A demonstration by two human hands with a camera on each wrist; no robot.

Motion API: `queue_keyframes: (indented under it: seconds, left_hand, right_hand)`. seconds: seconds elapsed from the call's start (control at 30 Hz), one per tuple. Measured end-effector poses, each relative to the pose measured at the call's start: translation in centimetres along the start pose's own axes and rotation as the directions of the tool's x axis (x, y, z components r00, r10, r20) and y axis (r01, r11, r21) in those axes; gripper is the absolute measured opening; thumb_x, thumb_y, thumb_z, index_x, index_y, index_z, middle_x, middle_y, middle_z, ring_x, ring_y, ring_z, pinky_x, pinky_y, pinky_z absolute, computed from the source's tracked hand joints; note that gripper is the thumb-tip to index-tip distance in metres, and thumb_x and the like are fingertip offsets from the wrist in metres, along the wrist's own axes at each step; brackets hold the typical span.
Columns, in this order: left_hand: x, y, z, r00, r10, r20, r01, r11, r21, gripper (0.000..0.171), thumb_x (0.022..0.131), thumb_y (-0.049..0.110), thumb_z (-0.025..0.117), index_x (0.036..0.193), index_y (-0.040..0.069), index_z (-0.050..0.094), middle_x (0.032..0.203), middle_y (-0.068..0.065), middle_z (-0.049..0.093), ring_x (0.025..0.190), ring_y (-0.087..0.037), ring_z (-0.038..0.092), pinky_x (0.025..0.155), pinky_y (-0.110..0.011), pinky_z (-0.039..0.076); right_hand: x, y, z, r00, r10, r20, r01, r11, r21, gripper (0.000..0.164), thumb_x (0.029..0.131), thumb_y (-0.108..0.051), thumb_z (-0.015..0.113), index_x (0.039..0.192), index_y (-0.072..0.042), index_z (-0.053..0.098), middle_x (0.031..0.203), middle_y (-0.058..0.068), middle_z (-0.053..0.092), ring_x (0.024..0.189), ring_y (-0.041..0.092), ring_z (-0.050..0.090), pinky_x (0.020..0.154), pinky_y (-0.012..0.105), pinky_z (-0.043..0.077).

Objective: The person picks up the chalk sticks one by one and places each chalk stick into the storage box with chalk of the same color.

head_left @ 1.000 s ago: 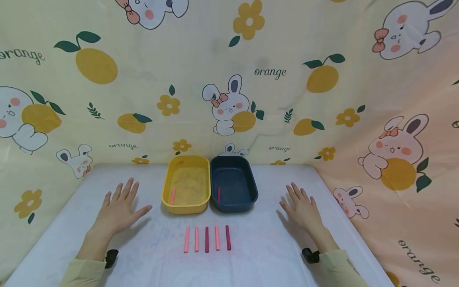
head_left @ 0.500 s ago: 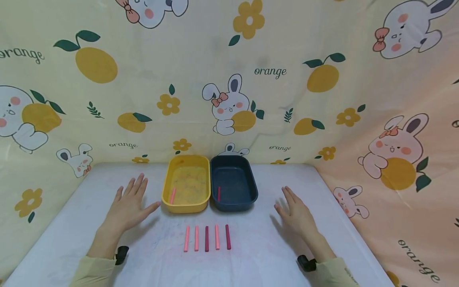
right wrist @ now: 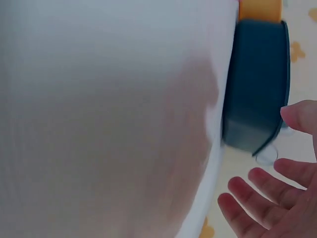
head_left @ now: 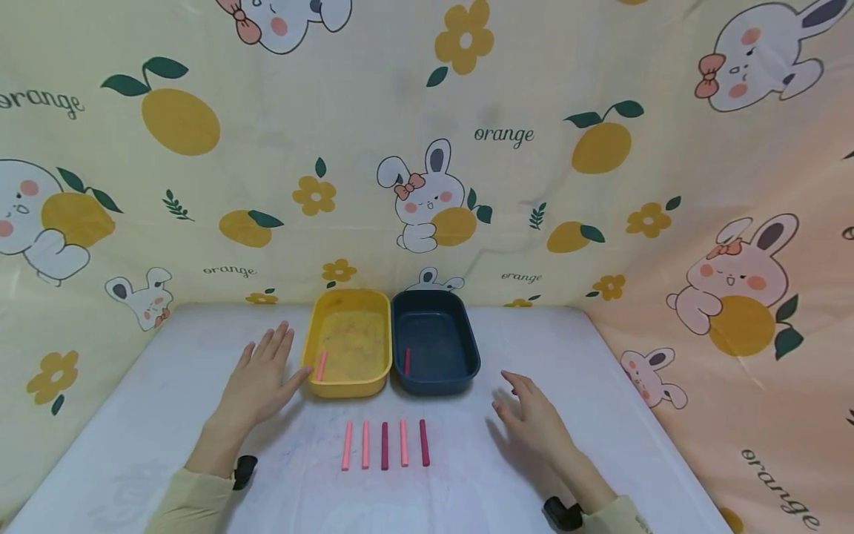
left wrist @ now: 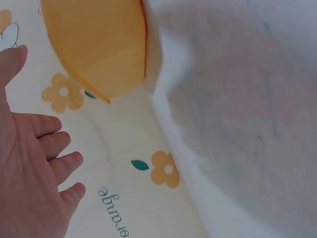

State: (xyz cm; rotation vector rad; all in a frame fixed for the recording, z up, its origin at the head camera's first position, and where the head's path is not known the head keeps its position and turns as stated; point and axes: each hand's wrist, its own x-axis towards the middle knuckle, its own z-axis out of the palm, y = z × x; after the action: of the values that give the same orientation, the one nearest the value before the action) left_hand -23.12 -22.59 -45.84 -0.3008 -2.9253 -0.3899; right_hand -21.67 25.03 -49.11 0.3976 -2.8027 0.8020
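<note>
In the head view my left hand is spread beside the yellow box, its thumb tip overlapping the box's near left corner. My right hand is held over the table to the right of the dark blue box, fingers slightly bent, holding nothing. A pink chalk-like stick lies in the yellow box and a red stick in the blue one. Several more lie in a row in front, among them a light pink stick, a dark red stick and another dark red stick.
The boxes stand side by side at the back of a table with a white cloth. A printed curtain with rabbits and oranges hangs behind it. Each wrist carries a small black camera, such as the left one.
My left hand has moved right, up to the yellow box. My right hand has moved left and nearer to me, its fingers drawing together and bending. Boxes and sticks have stayed put.
</note>
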Motion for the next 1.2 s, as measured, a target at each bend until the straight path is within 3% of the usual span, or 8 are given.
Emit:
queue_keyframes:
  seconds: [0.23,0.4,0.53,0.7,1.2]
  left_hand:
    - [0.5,1.1,0.5,0.999,0.04,-0.004,-0.04,0.999,0.036,0.086,0.104,0.051,0.055,0.158,-0.01,0.03,0.168,-0.027,0.024,0.154,-0.048,0.023,0.123,-0.066,0.018]
    - [0.9,1.2,1.1,0.998,0.054,0.022,-0.055,0.997,0.05,0.089,0.104,0.055,0.053,0.158,-0.011,0.029,0.169,-0.027,0.022,0.154,-0.048,0.022,0.124,-0.065,0.018]
    - [1.1,1.3,1.4,0.997,0.061,0.04,-0.062,0.997,0.041,0.094,0.102,0.06,0.052,0.158,-0.011,0.028,0.169,-0.027,0.02,0.154,-0.048,0.021,0.124,-0.064,0.019]
    - [1.3,1.5,1.8,0.997,0.048,0.066,-0.049,0.999,0.017,0.102,0.099,0.067,0.052,0.159,-0.012,0.025,0.169,-0.028,0.019,0.155,-0.048,0.02,0.125,-0.063,0.018]
    - [1.4,1.3,2.6,0.995,0.017,0.102,-0.013,0.999,-0.038,0.109,0.098,0.072,0.048,0.16,-0.012,0.019,0.17,-0.028,0.013,0.156,-0.049,0.016,0.126,-0.063,0.016]
  right_hand:
    - [-0.4,-2.0,1.2,0.996,0.002,0.094,-0.011,0.995,0.095,0.048,0.096,-0.021,0.075,0.139,-0.004,0.062,0.133,0.007,0.065,0.1,0.02,0.067,0.084,0.037,0.058]
    - [-0.4,-2.9,2.0,0.987,-0.061,0.147,0.033,0.982,0.188,0.044,0.095,-0.019,0.076,0.134,-0.002,0.064,0.125,0.01,0.067,0.089,0.014,0.065,0.077,0.027,0.058]
    - [-0.3,-3.5,2.5,0.973,-0.113,0.203,0.058,0.965,0.257,0.042,0.097,-0.018,0.075,0.133,0.001,0.063,0.125,0.012,0.067,0.089,0.013,0.066,0.078,0.026,0.059]
    - [0.3,-4.7,2.9,0.952,-0.12,0.282,0.024,0.946,0.322,0.041,0.097,-0.019,0.074,0.132,0.001,0.064,0.125,0.013,0.066,0.09,0.015,0.066,0.079,0.025,0.058]
    - [1.6,-6.7,4.8,0.902,-0.147,0.406,0.02,0.953,0.302,0.043,0.096,-0.019,0.075,0.133,-0.001,0.064,0.114,0.003,0.064,0.09,0.013,0.06,0.076,0.022,0.055]
